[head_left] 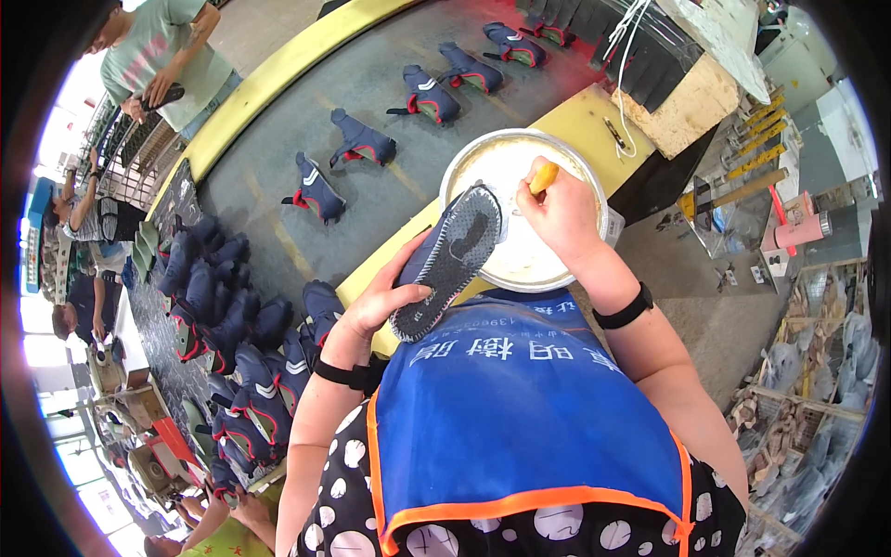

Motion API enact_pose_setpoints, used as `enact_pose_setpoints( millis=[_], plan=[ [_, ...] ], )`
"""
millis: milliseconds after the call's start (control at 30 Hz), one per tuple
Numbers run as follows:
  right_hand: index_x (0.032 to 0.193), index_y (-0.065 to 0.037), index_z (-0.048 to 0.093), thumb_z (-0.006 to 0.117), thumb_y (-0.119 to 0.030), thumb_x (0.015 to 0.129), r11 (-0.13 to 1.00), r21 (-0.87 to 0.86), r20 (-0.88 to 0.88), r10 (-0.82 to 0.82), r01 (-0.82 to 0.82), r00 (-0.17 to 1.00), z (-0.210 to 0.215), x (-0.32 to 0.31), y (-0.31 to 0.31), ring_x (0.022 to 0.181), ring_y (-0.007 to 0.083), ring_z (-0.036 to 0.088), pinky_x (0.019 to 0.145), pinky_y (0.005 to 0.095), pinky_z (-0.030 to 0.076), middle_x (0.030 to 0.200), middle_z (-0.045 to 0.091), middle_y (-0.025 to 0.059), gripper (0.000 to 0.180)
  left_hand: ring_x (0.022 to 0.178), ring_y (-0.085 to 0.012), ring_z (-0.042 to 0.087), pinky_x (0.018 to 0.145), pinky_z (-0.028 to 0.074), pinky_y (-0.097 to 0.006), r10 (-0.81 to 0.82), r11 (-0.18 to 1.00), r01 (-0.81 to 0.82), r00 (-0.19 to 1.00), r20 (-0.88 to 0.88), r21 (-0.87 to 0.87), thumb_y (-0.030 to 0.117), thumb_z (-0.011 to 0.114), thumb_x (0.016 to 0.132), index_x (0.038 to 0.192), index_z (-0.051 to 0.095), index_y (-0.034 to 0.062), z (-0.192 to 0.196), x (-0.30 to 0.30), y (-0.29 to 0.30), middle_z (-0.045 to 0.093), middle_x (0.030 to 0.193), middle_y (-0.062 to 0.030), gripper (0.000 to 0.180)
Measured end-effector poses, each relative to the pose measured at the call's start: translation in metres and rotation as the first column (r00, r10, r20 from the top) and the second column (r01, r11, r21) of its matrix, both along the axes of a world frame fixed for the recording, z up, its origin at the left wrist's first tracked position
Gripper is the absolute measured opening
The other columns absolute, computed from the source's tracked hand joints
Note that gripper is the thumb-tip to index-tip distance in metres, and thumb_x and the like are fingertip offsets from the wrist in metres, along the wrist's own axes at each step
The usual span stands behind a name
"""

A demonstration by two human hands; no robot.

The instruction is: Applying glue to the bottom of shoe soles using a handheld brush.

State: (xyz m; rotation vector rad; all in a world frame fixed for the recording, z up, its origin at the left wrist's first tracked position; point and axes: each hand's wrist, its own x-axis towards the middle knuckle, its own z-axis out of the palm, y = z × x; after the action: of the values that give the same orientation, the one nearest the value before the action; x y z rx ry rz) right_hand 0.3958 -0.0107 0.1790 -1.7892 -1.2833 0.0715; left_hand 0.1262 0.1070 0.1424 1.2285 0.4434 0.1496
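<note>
A long grey conveyor belt curved away from where the worker stood, edged in yellow, carrying a spaced row of dark blue shoe uppers with red trim. To the worker's left a dense heap of the same uppers lay crowded on a dark surface. At the far left another person in a green shirt stood beyond the belt, well apart from all this.

Closer in, on the yellow desk just ahead of the blue apron, sat a round white bowl holding pale, milky glue. Over its near-left rim was the dark shoe sole, tread side up. Its long axis ran on a slant, from the lower end near the worker's body up and away to the right, so that its upper tip lay over the bowl.

The left hand held the sole from beneath at the lower end, fingers curled closed around its edge. The right hand was over the bowl, just to the right of the sole's upper tip, fingers clenched around a small yellow-handled brush whose bristle end I could not make out. So the sole lay to the left of the brush hand and very near it, its upper end almost touching, and the right hand was the one placed to work along that slanted length.
</note>
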Motion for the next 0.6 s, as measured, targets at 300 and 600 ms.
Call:
enact_pose_setpoints(
  millis=[300,600],
  plan=[
    [0.08,-0.004,0.056,0.07,-0.009,0.088,0.987,0.157,-0.194,0.069,-0.039,0.979,0.01,-0.02,0.014,0.051,0.0134,0.055,0.051,0.0289,0.042,0.061,0.055,0.0063,0.017,0.13,-0.0253,0.049,0.109,0.038,-0.036,0.015,0.997,-0.011,0.998,0.062,-0.073,0.015,0.064,0.077,0.155,0.028,0.0057,0.008,-0.007,0.0,0.047,0.145,-0.0154,0.086],
    [0.082,-0.005,0.055,0.063,-0.001,0.09,0.991,-0.016,-0.615,0.096,-0.135,0.783,-0.004,-0.014,-0.006,0.059,0.0068,0.05,0.053,0.0211,0.042,0.071,0.052,-0.0004,0.012,0.108,-0.0421,0.065,0.086,0.056,-0.05,0.369,0.648,-0.303,0.928,-0.059,-0.699,0.036,0.051,0.091,0.137,0.049,0.0025,-0.062,-0.046,0.017,0.064,0.12,-0.0262,0.057]
  ],
)
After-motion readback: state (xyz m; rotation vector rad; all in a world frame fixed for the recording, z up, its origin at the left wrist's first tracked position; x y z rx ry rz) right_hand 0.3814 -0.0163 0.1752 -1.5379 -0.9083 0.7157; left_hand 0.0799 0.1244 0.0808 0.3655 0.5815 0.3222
